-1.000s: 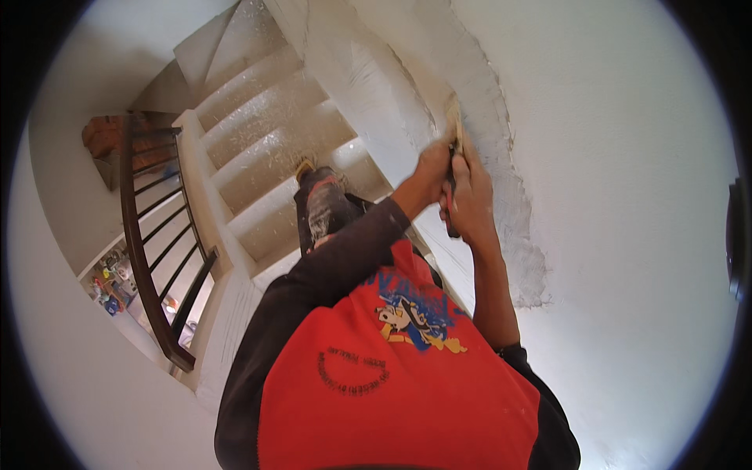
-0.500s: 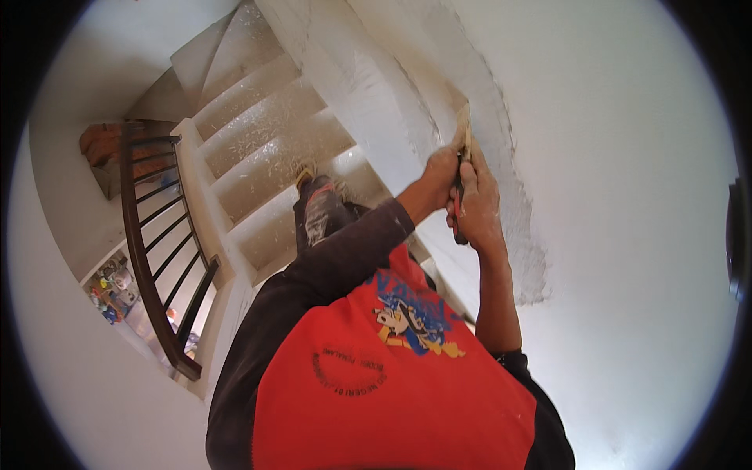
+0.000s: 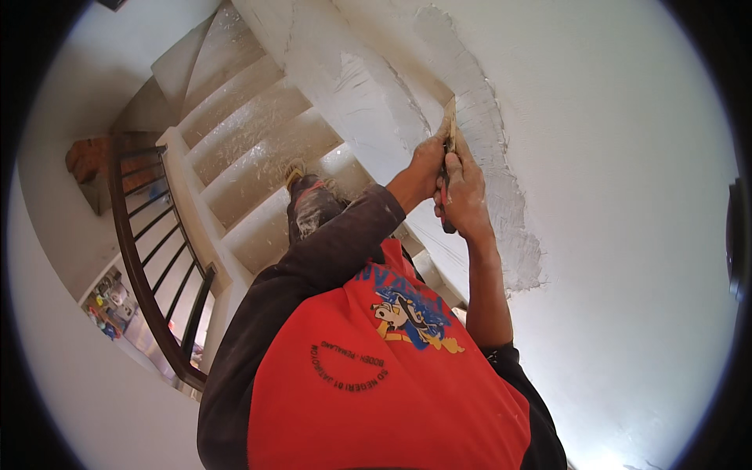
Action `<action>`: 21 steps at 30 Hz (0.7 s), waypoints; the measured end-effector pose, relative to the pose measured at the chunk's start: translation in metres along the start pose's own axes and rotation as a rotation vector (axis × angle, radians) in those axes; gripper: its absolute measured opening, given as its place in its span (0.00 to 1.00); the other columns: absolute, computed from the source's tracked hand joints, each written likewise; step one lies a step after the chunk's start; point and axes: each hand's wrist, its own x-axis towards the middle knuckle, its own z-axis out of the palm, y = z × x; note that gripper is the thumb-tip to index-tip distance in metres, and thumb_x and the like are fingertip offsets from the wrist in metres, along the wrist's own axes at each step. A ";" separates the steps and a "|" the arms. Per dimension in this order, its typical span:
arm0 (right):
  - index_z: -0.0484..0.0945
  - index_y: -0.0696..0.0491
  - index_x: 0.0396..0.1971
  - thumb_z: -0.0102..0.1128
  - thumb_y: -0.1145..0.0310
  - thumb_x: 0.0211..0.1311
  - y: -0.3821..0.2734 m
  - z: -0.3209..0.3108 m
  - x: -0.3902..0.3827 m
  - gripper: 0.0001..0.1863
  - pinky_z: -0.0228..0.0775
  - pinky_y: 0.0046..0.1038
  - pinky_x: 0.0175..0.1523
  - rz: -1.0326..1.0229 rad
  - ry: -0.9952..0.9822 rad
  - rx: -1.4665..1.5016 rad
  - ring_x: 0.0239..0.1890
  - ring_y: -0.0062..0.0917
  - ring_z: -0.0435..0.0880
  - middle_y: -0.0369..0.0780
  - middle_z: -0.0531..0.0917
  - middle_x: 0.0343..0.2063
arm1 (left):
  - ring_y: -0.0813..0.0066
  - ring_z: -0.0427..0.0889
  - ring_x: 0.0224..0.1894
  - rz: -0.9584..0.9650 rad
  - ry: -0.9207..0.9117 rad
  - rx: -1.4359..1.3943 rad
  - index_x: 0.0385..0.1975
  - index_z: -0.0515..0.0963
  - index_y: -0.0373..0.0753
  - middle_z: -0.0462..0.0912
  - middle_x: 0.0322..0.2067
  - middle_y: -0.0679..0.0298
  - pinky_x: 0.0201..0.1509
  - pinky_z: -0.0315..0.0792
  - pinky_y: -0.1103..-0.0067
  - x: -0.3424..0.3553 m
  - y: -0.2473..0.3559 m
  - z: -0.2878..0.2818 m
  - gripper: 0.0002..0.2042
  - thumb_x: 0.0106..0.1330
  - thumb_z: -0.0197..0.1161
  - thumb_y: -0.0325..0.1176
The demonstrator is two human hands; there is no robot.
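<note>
My right hand [image 3: 464, 200] is closed round the red and black handle of a scraper [image 3: 453, 129]. The scraper's pale, narrow blade points up and away from me against the wall. From the left, my left hand [image 3: 427, 166] reaches across and grips the tool near the blade, its fingers partly hidden. Just right of the hands runs a rough grey strip of plaster [image 3: 517, 235] with a ragged edge. A second rough-edged patch [image 3: 360, 74] lies up and left of the blade.
Stairs [image 3: 262, 153] scattered with white flakes descend at upper left; my foot [image 3: 294, 172] stands on one step. A dark railing [image 3: 141, 258] borders them on the left. Orange-brown material [image 3: 84, 160] lies beyond it. A dark object [image 3: 735, 235] is at the right rim.
The view has shifted slightly, so the stairs, railing and hands sit a little further left. Both hands keep the same grip on the scraper.
</note>
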 end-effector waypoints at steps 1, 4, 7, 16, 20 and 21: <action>0.56 0.47 0.64 0.36 0.68 0.67 -0.004 -0.002 0.000 0.24 0.62 0.24 0.15 0.009 -0.033 0.015 0.11 0.18 0.65 0.36 0.67 0.16 | 0.76 0.66 0.12 0.023 -0.021 -0.033 0.27 0.73 0.41 0.73 0.19 0.65 0.10 0.61 0.78 0.002 0.001 0.000 0.26 0.59 0.51 0.63; 0.57 0.49 0.63 0.36 0.69 0.67 -0.009 -0.003 0.006 0.24 0.63 0.25 0.16 -0.047 -0.037 -0.021 0.11 0.18 0.66 0.37 0.68 0.16 | 0.75 0.65 0.09 0.115 0.117 -0.159 0.28 0.73 0.40 0.72 0.19 0.64 0.07 0.59 0.77 0.008 0.004 0.004 0.27 0.60 0.49 0.63; 0.59 0.50 0.63 0.37 0.70 0.67 -0.006 0.001 0.014 0.24 0.63 0.25 0.16 -0.004 -0.029 -0.021 0.10 0.19 0.67 0.38 0.70 0.17 | 0.73 0.65 0.08 0.164 0.075 -0.197 0.31 0.73 0.39 0.73 0.20 0.63 0.06 0.59 0.77 0.010 0.009 0.007 0.28 0.61 0.48 0.63; 0.60 0.51 0.61 0.38 0.69 0.66 0.000 0.009 0.009 0.23 0.64 0.27 0.17 -0.020 0.045 -0.006 0.10 0.21 0.68 0.39 0.71 0.16 | 0.78 0.70 0.19 0.013 -0.089 -0.103 0.29 0.74 0.45 0.73 0.21 0.69 0.20 0.67 0.80 0.002 0.011 -0.005 0.21 0.63 0.48 0.59; 0.61 0.51 0.61 0.36 0.69 0.67 0.001 -0.002 0.008 0.23 0.64 0.26 0.18 -0.092 0.015 -0.049 0.11 0.20 0.68 0.39 0.70 0.15 | 0.81 0.68 0.14 0.036 0.068 -0.136 0.31 0.73 0.45 0.72 0.19 0.70 0.13 0.63 0.82 0.004 0.000 0.001 0.21 0.64 0.47 0.58; 0.61 0.51 0.61 0.36 0.69 0.66 0.003 -0.004 0.011 0.23 0.64 0.26 0.18 -0.077 0.030 -0.081 0.12 0.20 0.68 0.39 0.70 0.15 | 0.81 0.68 0.15 0.026 0.031 -0.167 0.32 0.73 0.45 0.72 0.19 0.70 0.14 0.64 0.83 0.006 -0.001 0.003 0.22 0.65 0.47 0.58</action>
